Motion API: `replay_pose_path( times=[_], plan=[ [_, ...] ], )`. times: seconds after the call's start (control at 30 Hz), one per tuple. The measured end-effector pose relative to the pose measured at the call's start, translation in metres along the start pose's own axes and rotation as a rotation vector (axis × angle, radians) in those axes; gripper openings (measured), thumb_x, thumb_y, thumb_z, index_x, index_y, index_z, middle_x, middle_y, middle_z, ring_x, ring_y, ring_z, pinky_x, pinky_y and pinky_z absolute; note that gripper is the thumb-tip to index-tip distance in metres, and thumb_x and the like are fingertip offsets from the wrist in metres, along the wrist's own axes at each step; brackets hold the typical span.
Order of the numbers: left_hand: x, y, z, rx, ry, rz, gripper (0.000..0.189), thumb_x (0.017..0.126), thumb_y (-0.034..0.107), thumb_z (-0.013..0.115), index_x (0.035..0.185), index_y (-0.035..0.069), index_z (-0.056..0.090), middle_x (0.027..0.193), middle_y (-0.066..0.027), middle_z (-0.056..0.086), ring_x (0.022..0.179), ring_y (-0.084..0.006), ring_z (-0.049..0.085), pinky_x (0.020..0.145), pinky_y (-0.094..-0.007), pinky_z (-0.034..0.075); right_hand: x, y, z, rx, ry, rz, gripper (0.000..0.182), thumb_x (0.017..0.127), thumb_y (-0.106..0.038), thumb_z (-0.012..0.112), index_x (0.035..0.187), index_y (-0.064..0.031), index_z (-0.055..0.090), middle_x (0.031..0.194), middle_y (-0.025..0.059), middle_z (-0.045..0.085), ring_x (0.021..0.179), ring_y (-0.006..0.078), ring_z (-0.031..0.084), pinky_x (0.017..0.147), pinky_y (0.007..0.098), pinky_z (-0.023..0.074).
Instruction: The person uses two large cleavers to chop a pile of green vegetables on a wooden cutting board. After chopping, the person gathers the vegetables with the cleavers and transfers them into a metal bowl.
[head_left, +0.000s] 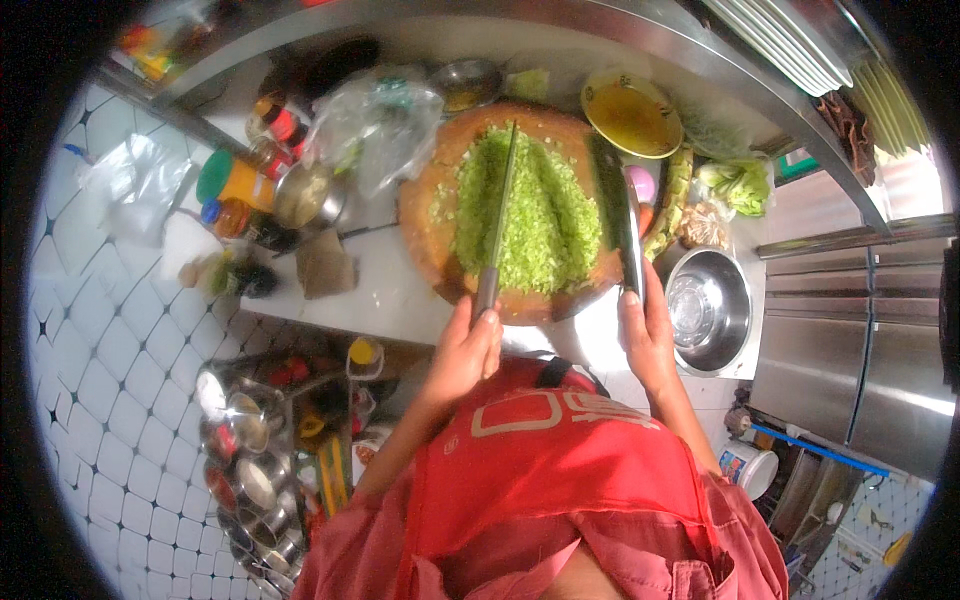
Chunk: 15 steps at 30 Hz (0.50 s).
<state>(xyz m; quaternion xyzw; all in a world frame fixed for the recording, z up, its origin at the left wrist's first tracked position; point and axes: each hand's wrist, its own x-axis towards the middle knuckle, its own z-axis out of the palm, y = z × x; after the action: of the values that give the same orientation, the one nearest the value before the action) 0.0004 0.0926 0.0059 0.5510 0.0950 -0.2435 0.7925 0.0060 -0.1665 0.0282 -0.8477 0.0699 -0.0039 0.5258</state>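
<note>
A round wooden chopping board (424, 195) lies before me on the counter, covered in a broad heap of finely chopped green vegetable (551, 225). My left hand (466, 346) grips the dark handle of a kitchen knife (504, 191). Seen almost edge-on, its blade stands over the left part of the heap. With my right hand (646, 330) I hold a cleaver (613, 199) by its handle. Its wide dark blade is above the board's right side, to the right of the heap. Whether either edge touches the board cannot be told.
A steel basin (709, 311) stands right of my right hand, with a yellow dish (634, 112) behind the board. Leafy greens (733, 186) lie at the far right. Plastic bags (382, 124), a steel bowl (307, 195) and bottles (251, 225) crowd the left. A metal shelf (585, 19) overhangs the back.
</note>
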Motion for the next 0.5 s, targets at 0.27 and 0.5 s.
replay_pose_path(
  times=[0.27, 0.5],
  plan=[
    [-0.001, 0.067, -0.027, 0.207, 0.078, 0.104, 0.023, 0.103, 0.02, 0.043, 0.12, 0.004, 0.046, 0.071, 0.0016, 0.046, 0.05, -0.0059, 0.04, 0.045, -0.0219, 0.035, -0.009, 0.026, 0.032, -0.227, 0.101, -0.043, 0.056, 0.096, -0.01, 0.048, 0.147, -0.007, 0.026, 0.121, 0.0313, 0.056, 0.111, 0.0464, 0.056, 0.092, 0.0432, 0.0455],
    [0.015, 0.068, -0.062, 0.235, 0.108, 0.02, 0.02, 0.101, 0.019, 0.048, 0.116, 0.007, 0.047, 0.069, 0.0033, 0.045, 0.05, -0.005, 0.039, 0.044, -0.0214, 0.034, 0.027, -0.002, 0.044, 0.047, -0.057, 0.062, 0.055, 0.098, -0.017, 0.05, 0.147, -0.0054, 0.029, 0.116, 0.014, 0.058, 0.096, 0.0202, 0.055, 0.084, 0.0291, 0.0452]
  ],
)
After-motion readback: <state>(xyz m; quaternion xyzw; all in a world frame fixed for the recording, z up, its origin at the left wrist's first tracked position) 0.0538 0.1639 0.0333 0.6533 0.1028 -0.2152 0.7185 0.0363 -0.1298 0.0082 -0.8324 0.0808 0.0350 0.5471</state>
